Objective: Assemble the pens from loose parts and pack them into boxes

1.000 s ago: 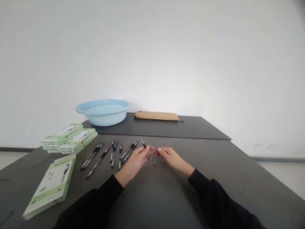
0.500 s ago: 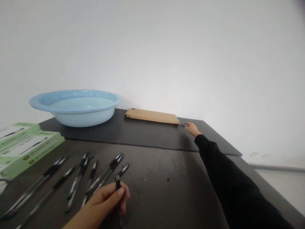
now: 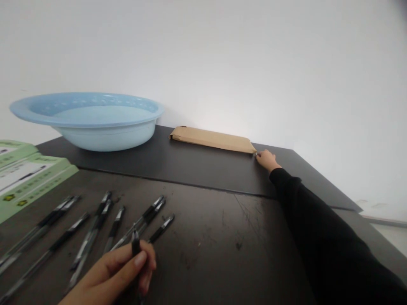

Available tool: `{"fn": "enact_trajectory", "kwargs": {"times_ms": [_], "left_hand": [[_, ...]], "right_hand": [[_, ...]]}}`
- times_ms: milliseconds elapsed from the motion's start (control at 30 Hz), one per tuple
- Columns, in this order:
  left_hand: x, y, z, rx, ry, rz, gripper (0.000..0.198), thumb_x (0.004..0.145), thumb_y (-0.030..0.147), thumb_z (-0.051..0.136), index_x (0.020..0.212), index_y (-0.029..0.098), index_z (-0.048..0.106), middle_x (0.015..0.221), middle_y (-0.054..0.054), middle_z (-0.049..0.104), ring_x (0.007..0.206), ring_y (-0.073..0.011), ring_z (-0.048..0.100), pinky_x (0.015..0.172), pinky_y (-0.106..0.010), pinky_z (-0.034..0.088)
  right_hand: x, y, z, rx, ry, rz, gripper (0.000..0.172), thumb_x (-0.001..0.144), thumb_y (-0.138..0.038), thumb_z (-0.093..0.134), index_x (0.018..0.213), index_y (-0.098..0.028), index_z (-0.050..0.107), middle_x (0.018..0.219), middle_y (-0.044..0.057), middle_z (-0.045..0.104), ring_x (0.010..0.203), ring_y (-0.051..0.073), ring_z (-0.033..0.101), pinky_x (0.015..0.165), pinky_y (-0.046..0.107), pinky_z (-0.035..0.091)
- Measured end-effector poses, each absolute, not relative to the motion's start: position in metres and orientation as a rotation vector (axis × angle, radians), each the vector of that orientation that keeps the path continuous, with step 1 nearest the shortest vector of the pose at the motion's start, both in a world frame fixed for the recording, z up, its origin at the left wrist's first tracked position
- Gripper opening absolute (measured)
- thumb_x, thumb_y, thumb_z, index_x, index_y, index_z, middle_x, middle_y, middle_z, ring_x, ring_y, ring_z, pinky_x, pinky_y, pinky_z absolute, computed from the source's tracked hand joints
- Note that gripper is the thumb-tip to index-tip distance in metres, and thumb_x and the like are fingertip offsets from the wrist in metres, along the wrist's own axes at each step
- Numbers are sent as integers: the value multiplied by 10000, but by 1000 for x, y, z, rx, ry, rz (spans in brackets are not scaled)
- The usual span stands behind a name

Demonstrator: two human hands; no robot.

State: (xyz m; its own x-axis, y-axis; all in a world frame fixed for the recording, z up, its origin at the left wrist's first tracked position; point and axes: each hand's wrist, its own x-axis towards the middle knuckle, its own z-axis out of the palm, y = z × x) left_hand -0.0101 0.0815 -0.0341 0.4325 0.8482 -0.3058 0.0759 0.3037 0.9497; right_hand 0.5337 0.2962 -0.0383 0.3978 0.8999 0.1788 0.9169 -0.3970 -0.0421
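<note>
My left hand is closed around a black pen, its pointed end up and its lower part reaching down past my fingers. Beside that hand, several black-and-clear pens lie on the dark table, some close together in pairs. My right hand is stretched far forward, with fingertips pinched at the right end of a flat brown cardboard box. A tiny pale bit shows at those fingertips, too small to name.
A large light blue basin stands at the back left of the dark table. Green-and-white pen boxes lie at the left edge. A seam crosses the tabletop, and a white wall rises behind.
The view has shifted, so the basin and cardboard box appear higher. My right hand is closer to the box's end, and the small dark pieces seen there before are now hidden. My left hand still holds the pen.
</note>
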Motion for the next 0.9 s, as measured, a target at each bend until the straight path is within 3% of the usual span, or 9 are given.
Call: {"fn": "enact_trajectory", "kwargs": {"times_ms": [133, 267, 467, 600, 700, 800, 900], "left_hand": [[-9, 81, -32, 1219, 1065, 603, 527, 611, 757, 643, 623, 230, 638, 533, -31, 555, 520, -170, 466, 544, -314, 370], [-5, 77, -19, 1300, 1081, 570, 526, 660, 739, 618, 694, 215, 658, 545, -20, 566, 542, -166, 487, 566, -298, 388], [-3, 78, -23, 1297, 1000, 672, 486, 756, 663, 596, 733, 178, 609, 561, 5, 547, 547, -131, 476, 556, -255, 363], [-1, 76, -32, 1325, 934, 715, 433, 822, 594, 565, 783, 165, 608, 556, 16, 526, 535, -117, 468, 543, -242, 343], [7, 74, -29, 1358, 913, 736, 396, 840, 543, 564, 783, 154, 605, 551, 21, 509, 534, -113, 473, 545, -243, 347], [21, 70, -25, 1330, 868, 807, 345, 853, 497, 560, 842, 154, 598, 548, 41, 479, 521, -99, 454, 526, -232, 332], [38, 64, -18, 1190, 753, 911, 304, 812, 446, 632, 931, 177, 558, 489, 106, 363, 432, -63, 327, 469, -212, 281]], "right_hand": [[530, 286, -42, -2488, -1644, -241, 338, 865, -253, 462, 969, -89, 740, 1089, 210, 642, 1031, 293, 592, 905, 384, 396], [521, 274, -47, -2414, -1581, -298, 354, 869, -266, 453, 934, -84, 749, 1020, 203, 661, 974, 274, 605, 844, 327, 408], [503, 254, -38, -2208, -1400, -402, 418, 884, -311, 426, 1093, -107, 725, 1118, 210, 648, 1032, 309, 582, 852, 376, 420], [483, 229, -22, -2048, -1374, -353, 414, 877, -314, 437, 1078, -108, 735, 1056, 179, 709, 966, 282, 634, 838, 365, 457], [453, 190, -13, -1808, -1331, -103, 402, 832, -395, 547, 1043, -119, 749, 984, 144, 747, 887, 266, 673, 805, 364, 494], [402, 133, -6, -1537, -1209, 332, 443, 687, -444, 734, 989, -121, 762, 867, 121, 758, 774, 245, 674, 764, 386, 511], [338, 72, -2, -1367, -1211, 710, 397, 644, -449, 793, 927, -171, 778, 762, 73, 746, 672, 192, 644, 708, 370, 515]]}}
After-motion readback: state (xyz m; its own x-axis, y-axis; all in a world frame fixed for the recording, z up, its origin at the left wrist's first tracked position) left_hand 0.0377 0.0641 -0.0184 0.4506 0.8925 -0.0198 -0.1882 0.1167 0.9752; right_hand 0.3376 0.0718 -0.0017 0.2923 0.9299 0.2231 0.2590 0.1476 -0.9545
